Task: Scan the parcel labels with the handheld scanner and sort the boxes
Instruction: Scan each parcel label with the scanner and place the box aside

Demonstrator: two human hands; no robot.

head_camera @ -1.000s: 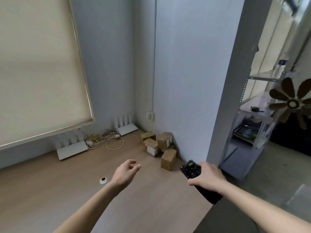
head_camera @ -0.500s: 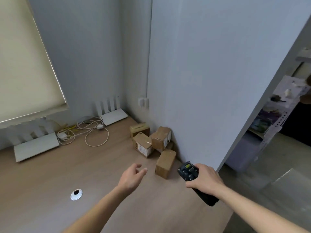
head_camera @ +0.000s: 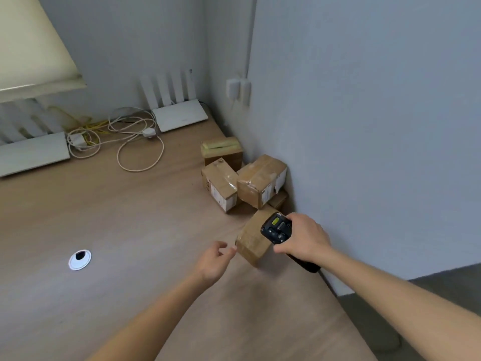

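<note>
Grey walls meet at a corner above a light wooden desk [head_camera: 109, 230], where small brown cardboard parcel boxes [head_camera: 260, 178] cluster against the wall. The nearest brown box [head_camera: 253, 239] lies just ahead of the hands. The right hand [head_camera: 304, 241] grips a black handheld scanner [head_camera: 277, 227] over it. The left hand [head_camera: 214, 261] reaches toward that box, fingers loosely curled, holding nothing. White routers [head_camera: 179, 114] and tangled cables [head_camera: 125, 136] sit farther back.

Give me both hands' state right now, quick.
Left hand: open, holding nothing, fingertips near the nearest box.
Right hand: closed around the handheld scanner.
</note>
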